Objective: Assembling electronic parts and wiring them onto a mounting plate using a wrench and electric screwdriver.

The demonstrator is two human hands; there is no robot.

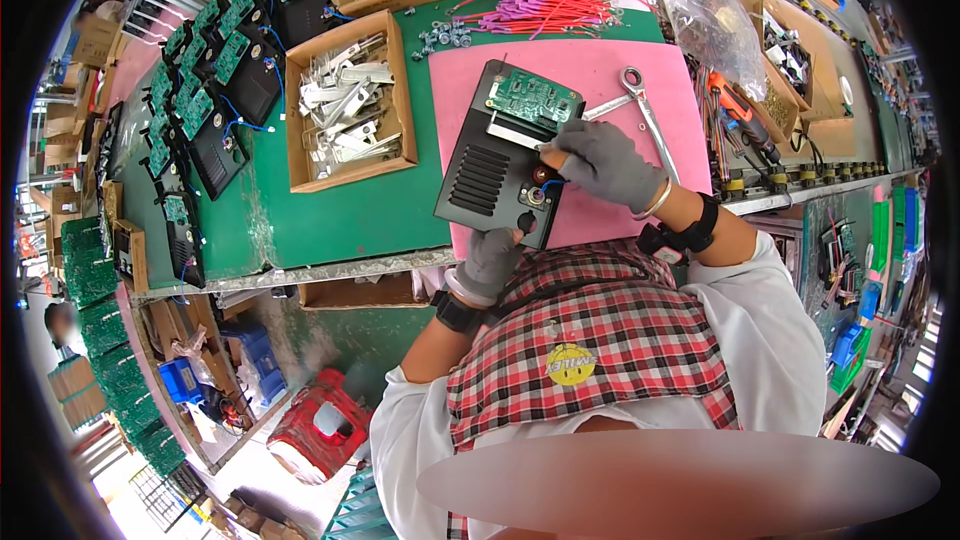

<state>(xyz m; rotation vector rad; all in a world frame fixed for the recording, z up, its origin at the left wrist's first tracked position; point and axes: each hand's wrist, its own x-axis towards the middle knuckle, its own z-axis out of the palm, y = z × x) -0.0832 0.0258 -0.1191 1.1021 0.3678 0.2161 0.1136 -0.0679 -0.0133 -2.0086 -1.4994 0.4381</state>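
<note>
A slotted black panel (480, 183) (green circuit board (530, 98) fitted) lies aslant on pink matting (640, 62).

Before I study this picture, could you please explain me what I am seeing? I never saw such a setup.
This single wide view comes from a head-worn camera looking down. No robot is here: a person works by hand. The gloved left hand grips the near edge of a black panel, which carries a green circuit board. The gloved right hand seems to pinch a metal strip. Beneath lies a pink mat; a wrench and a cardboard box of metal pieces are nearby.
</note>
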